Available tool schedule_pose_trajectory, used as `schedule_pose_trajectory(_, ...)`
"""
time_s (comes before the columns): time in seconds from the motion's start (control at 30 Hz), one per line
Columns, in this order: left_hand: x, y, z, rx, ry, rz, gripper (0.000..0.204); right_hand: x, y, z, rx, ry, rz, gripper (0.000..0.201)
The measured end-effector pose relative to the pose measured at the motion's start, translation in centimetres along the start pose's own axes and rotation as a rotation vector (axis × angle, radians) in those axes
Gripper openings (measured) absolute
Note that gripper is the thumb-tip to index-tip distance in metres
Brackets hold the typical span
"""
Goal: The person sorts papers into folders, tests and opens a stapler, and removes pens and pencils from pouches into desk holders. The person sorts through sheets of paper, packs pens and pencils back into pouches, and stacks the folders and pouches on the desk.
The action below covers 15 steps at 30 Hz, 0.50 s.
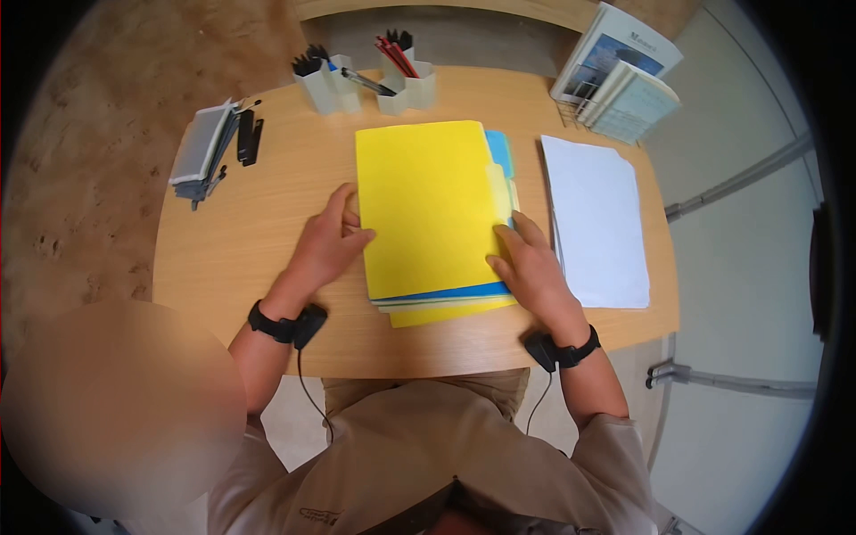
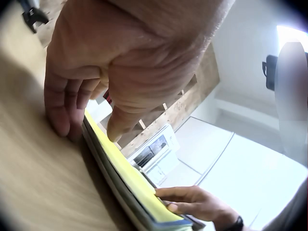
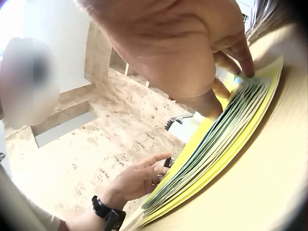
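A stack of folders with a yellow one on top lies on the desk; blue, pale and more yellow edges show below it. At its left edge, my left hand has its thumb against the stack and its fingers extended down beside it. On the right side, my right hand rests its thumb and index finger on the top folder, other fingers at the tabbed edge. The right wrist view shows many layered edges under the yellow cover, slightly fanned. In the left wrist view the stack's side stands near my fingertips.
White papers lie to the right of the folders. Pen holders stand at the back, books at the back right. A grey pouch stack and a black stapler are at the left.
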<state>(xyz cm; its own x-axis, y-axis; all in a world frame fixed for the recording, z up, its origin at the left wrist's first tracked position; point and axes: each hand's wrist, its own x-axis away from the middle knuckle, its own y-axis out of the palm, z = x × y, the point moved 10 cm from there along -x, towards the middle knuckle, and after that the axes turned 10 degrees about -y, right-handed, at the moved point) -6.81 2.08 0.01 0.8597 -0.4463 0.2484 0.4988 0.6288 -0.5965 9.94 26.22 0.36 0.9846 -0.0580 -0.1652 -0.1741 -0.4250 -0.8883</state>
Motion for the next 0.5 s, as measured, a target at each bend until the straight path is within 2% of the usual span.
schedule_pose_trajectory(0.03, -0.4, -0.2, 0.0, 0.003, 0.011, -0.019, 0.068, -0.1, 0.1, -0.3, -0.023, 0.003, -0.008, 0.051)
schedule_pose_trajectory(0.1, -1.6, -0.4, -0.1, -0.277, 0.048, 0.000, 0.066, -0.2, 0.0, -0.7, -0.003, 0.016, -0.049, 0.047)
schedule_pose_trajectory(0.2, -1.7, -0.1, 0.9, -0.289, 0.064, -0.037, 0.063, -0.1, -1.9, -1.4, 0.001, -0.094, -0.012, 0.045)
schedule_pose_trajectory(0.27, -1.8, 0.2, 1.1, -0.280, 0.094, -0.048, 0.064, -0.3, -4.7, 0.6, -0.124, -0.013, -0.003, 0.041)
schedule_pose_trajectory(0.33, -1.8, 0.1, 0.5, -0.252, 0.006, -0.080, 0.065, 0.4, -8.7, 3.6, -0.090, 0.113, 0.189, 0.032)
schedule_pose_trajectory(0.37, -1.8, 0.2, 0.4, -0.251, 0.006, -0.084, 0.065, 0.9, -9.8, 5.3, -0.066, 0.137, 0.213, 0.031)
schedule_pose_trajectory(0.43, -2.0, 0.1, 0.1, -0.238, -0.007, -0.089, 0.067, 1.6, -10.7, 6.9, -0.040, 0.157, 0.236, 0.029)
schedule_pose_trajectory(0.5, -2.1, 0.1, -0.2, -0.217, 0.024, -0.061, 0.068, 2.0, -9.8, 7.8, -0.140, 0.230, 0.176, 0.031)
